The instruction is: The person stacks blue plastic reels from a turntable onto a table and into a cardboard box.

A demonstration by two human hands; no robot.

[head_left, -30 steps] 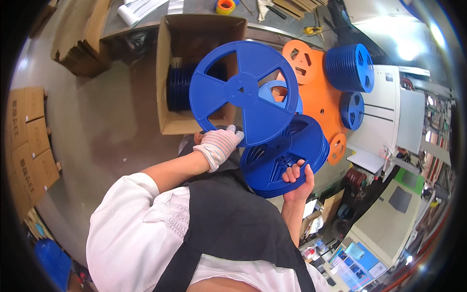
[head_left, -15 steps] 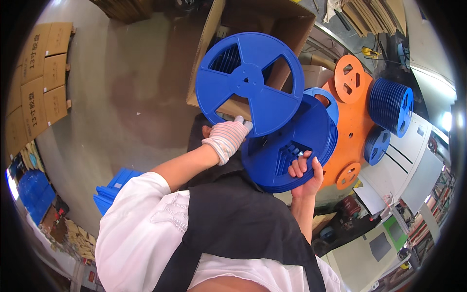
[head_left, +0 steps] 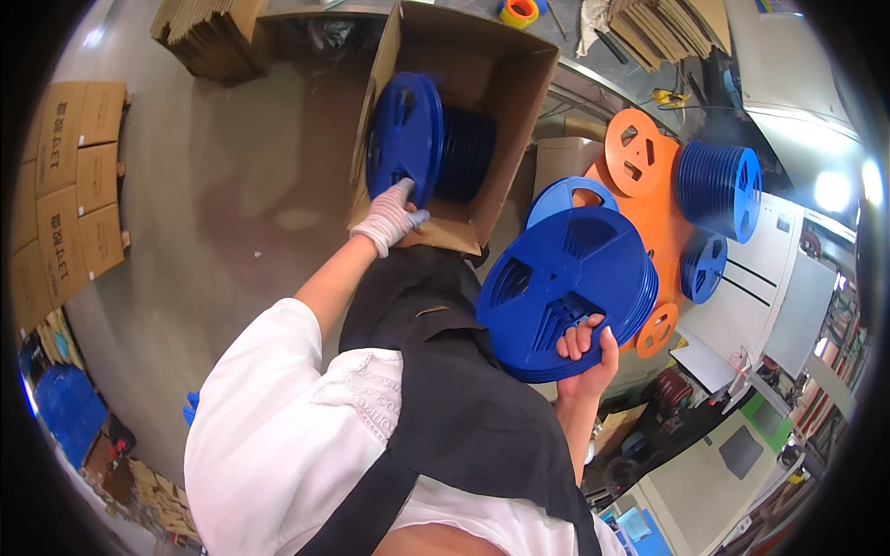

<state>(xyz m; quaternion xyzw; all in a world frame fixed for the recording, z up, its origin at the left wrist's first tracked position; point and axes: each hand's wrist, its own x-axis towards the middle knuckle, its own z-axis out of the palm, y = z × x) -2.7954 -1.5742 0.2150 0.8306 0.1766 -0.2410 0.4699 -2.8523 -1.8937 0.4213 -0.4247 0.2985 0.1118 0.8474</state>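
My left hand (head_left: pixel 391 216), in a striped glove, grips the lower rim of a blue plastic reel (head_left: pixel 405 139). That reel stands on edge inside the open cardboard box (head_left: pixel 505 79), beside a row of darker blue reels (head_left: pixel 466 153). Against my body leans a stack of blue reels (head_left: pixel 575 264), tilted toward me. My bare right hand (head_left: pixel 586 352) holds this stack at its lower right edge, the fingers hooked in at a cut-out and the thumb up along the rim.
An orange rack (head_left: pixel 660 222) with round orange discs (head_left: pixel 633 153) stands at the right, carrying blue reels (head_left: pixel 718 190). A light blue reel (head_left: pixel 570 196) sits behind my stack. Stacked cartons (head_left: pixel 69 195) line the far left; flattened cardboard (head_left: pixel 199 37) lies at the back.
My left hand has carried the single reel from above the stack forward and left into the box, turning it on edge. My right hand keeps hold of the stack.
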